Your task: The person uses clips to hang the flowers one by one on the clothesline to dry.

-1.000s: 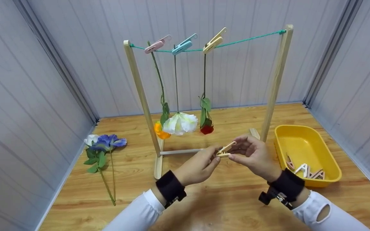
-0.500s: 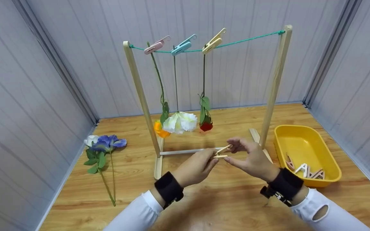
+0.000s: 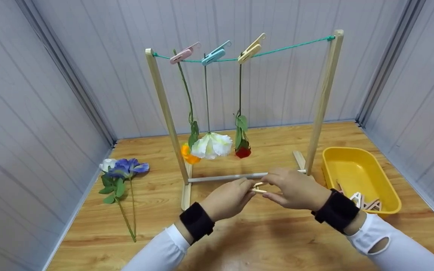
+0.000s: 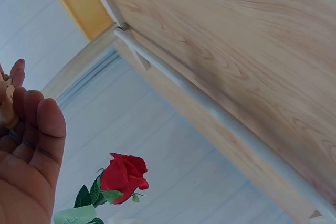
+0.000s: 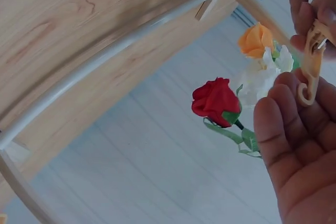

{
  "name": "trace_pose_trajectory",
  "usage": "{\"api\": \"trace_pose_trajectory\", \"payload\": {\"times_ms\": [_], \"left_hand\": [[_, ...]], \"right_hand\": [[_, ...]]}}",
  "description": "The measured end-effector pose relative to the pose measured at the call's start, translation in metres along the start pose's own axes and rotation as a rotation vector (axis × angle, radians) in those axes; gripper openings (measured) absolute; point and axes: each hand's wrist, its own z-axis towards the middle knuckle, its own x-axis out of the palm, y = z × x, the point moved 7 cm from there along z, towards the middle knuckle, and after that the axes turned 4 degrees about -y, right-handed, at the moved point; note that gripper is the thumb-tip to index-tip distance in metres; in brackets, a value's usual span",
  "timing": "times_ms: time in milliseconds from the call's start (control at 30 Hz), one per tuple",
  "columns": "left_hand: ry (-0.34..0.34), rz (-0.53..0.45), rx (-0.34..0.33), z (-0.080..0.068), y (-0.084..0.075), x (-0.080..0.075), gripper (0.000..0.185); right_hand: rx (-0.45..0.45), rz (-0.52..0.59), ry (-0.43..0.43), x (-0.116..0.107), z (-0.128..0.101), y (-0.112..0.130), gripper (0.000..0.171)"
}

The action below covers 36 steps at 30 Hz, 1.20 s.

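Observation:
A pale yellow-orange clothespin (image 3: 257, 188) is between both hands, low in front of the rack. My left hand (image 3: 228, 199) pinches one end of it. My right hand (image 3: 294, 188) has its fingers and thumb at the two handles on the other end. In the right wrist view the clothespin's hooked handle (image 5: 310, 80) lies against the right fingers. The left wrist view shows only a small part of the clothespin (image 4: 8, 106), beyond the left fingers. Above hang a red rose (image 3: 243, 150), a white flower (image 3: 212, 145) and an orange flower (image 3: 190, 154), heads down.
Pink (image 3: 181, 56), blue (image 3: 214, 57) and yellow clothespins (image 3: 249, 52) hold the stems on a green cord (image 3: 294, 46) of a wooden rack (image 3: 324, 101). Blue (image 3: 128, 167) and white flowers (image 3: 107, 164) lie left. A yellow basin (image 3: 360, 158) with several clothespins stands right.
My right hand has turned over and come closer to the left hand, its fingers now on the clothespin's handles. Both hands have lowered slightly with the clothespin, whose handles look nearer together.

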Motion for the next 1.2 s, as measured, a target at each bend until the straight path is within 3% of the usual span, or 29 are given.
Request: {"api": "trace_pose_trajectory", "payload": {"times_ms": [133, 367, 533, 700, 1033, 1200], "left_hand": [[-0.006, 0.011, 0.010, -0.003, 0.002, 0.001, 0.024], [-0.044, 0.024, -0.007, -0.007, 0.007, -0.007, 0.030], [-0.076, 0.025, -0.067, -0.017, 0.021, -0.021, 0.036], [-0.149, 0.068, -0.119, -0.035, 0.042, -0.040, 0.030], [-0.288, 0.083, -0.340, -0.082, 0.095, -0.070, 0.009], [-0.276, 0.121, -0.507, -0.112, 0.127, -0.072, 0.013]], "right_hand": [[-0.028, 0.009, 0.010, 0.002, 0.002, 0.005, 0.021], [-0.107, -0.012, -0.068, -0.001, 0.003, 0.012, 0.017], [-0.105, -0.035, -0.088, -0.002, 0.002, 0.010, 0.015], [-0.093, -0.021, -0.098, -0.003, -0.002, 0.005, 0.015], [-0.083, 0.017, -0.157, -0.008, -0.015, -0.007, 0.019], [-0.088, 0.022, -0.168, -0.007, -0.019, -0.009, 0.020]]}}
